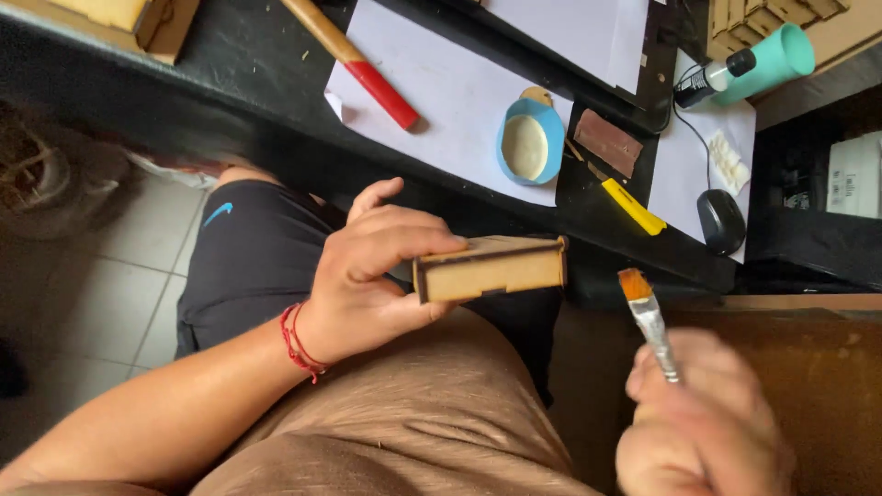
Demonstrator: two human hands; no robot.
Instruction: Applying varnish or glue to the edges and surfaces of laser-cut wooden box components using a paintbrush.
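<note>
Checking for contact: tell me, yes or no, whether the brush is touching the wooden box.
No, the brush in the right hand is apart from the wooden box held by the left hand.

The person wears dark grey shorts (248,257) with a small light blue curved mark on the far left leg. A loose brown cloth (413,422) with soft folds covers the near lap. Both forearms are bare, with no sleeves in view. A thin red cord bracelet (299,344), wound in a few strands, circles the wrist of the left hand (367,276). The right hand (703,413) shows no rings and looks blurred.
</note>
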